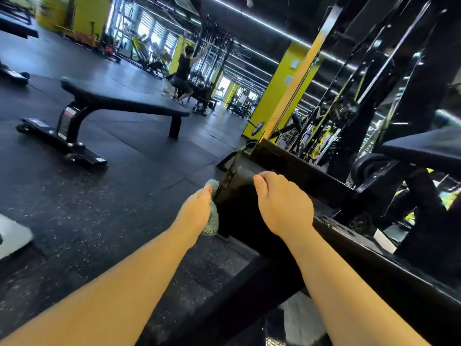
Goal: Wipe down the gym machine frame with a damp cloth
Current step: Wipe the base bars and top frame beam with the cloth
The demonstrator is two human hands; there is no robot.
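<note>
A black gym machine frame (294,171) runs from the lower middle up to the right, low above the floor. My left hand (197,208) holds a grey-green cloth (213,221) against the frame's left side face; most of the cloth is hidden behind the hand. On top of the frame rests my right hand (282,201), its fingers curled over the far edge and hidden from view. A thin black bar (229,173) rises along the frame between the two hands.
A black flat bench (119,101) stands on the rubber floor (99,196) to the left. A person (183,73) exercises far back in the middle. A yellow pillar (282,88), a mirror and dark machine uprights (424,83) fill the right side.
</note>
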